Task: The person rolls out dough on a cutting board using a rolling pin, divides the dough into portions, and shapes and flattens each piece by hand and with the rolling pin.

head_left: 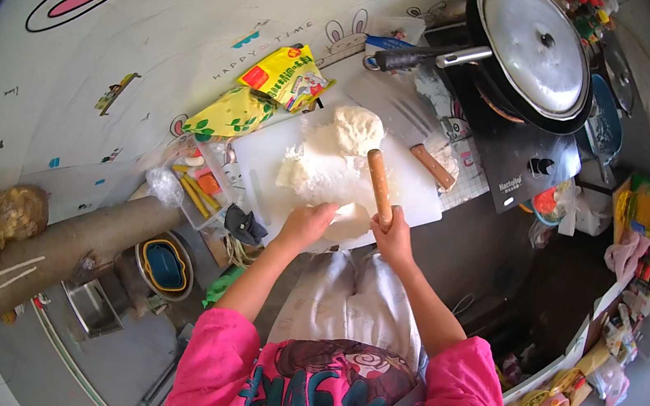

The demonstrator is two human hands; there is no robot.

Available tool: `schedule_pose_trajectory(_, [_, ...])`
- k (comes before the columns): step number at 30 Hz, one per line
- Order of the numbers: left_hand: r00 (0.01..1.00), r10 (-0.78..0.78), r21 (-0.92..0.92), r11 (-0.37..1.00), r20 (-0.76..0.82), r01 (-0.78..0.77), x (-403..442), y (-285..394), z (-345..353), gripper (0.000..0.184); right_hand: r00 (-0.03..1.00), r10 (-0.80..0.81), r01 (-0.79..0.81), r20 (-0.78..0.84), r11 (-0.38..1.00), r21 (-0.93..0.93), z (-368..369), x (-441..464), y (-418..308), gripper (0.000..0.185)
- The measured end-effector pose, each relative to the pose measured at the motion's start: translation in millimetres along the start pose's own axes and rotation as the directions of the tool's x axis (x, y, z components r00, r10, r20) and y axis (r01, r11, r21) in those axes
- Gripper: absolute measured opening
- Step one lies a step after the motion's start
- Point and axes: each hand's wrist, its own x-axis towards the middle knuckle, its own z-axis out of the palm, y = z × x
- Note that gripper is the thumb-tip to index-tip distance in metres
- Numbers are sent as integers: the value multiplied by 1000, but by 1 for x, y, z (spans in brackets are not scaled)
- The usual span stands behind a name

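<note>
My left hand [309, 224] pinches the edge of a flat, pale round of dough [349, 223] at the near edge of the white cutting board [413, 199]. My right hand [393, 236] is closed at the near end of a wooden rolling pin [379, 182], close to the dough's right edge. The pin points away from me, its far end near a lump of dough [357, 130]. Loose white flour [310, 163] is spread left of that lump. A wooden-handled kitchen tool [432, 167], probably a cleaver, lies on the board's right side.
A lidded pan [534, 45] stands on the black cooktop [525, 169] at back right. Yellow packets [286, 75] lean by the wall behind the board. A clear plastic box [199, 185] stands to its left. A thick pipe [78, 247] runs along the lower left.
</note>
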Motion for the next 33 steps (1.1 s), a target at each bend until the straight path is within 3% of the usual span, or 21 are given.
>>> schedule_pose_trajectory(2, [1000,-21,-1,1000,-6,21,-6,11,-7,27,996,-82,83,38,996,-30,-14,-3,-11,31])
schedule_pose_trajectory(5, [997,-4,-40,999,-78,1,-16,21,-12,27,988,-125,142,90,963,-228,-27,-9,-31,31])
schedule_pose_trajectory(9, [986,-86,-115,991,-145,70,-23,18,-9,23,985,-103,126,138,978,-167,-16,-10,-27,32])
schedule_pose_trajectory(11, [970,-198,-143,974,-138,178,-17,16,-7,22,992,-106,116,74,983,-141,-5,-1,-18,31])
schedule_pose_trajectory(14, [972,-230,-169,961,-53,218,12,14,-5,23,999,-35,31,-36,995,-97,10,16,-5,27])
schedule_pose_trajectory(17, [985,-145,-339,935,-96,104,46,13,10,26,978,-2,-39,-209,981,-191,7,25,-15,24])
schedule_pose_trajectory(20, [866,-315,-373,913,-387,165,54,11,26,27,926,-258,156,-277,927,-341,-4,30,-6,24])
schedule_pose_trajectory(21, [845,-382,-400,888,-373,225,45,6,31,29,898,-333,212,-288,900,-380,-7,31,-6,25])
schedule_pose_trajectory(23, [793,-507,-443,829,-339,340,6,-7,40,35,956,-235,159,-175,918,-362,-11,33,-14,24])
schedule_pose_trajectory(25, [714,-577,-266,817,-396,513,-27,-4,45,39,989,-144,122,-44,937,-328,-8,34,-25,23])
schedule_pose_trajectory(26, [672,-602,-175,786,-431,593,-36,-5,48,41,993,-113,118,36,909,-399,-4,38,-27,22])
schedule_pose_trajectory(30, [649,-633,-92,742,-422,664,-42,-6,64,45,850,-502,522,157,768,-372,24,59,-30,28])
schedule_pose_trajectory(33, [651,-668,-105,722,-360,684,-22,2,57,45,802,-543,595,249,690,-411,40,72,-38,31])
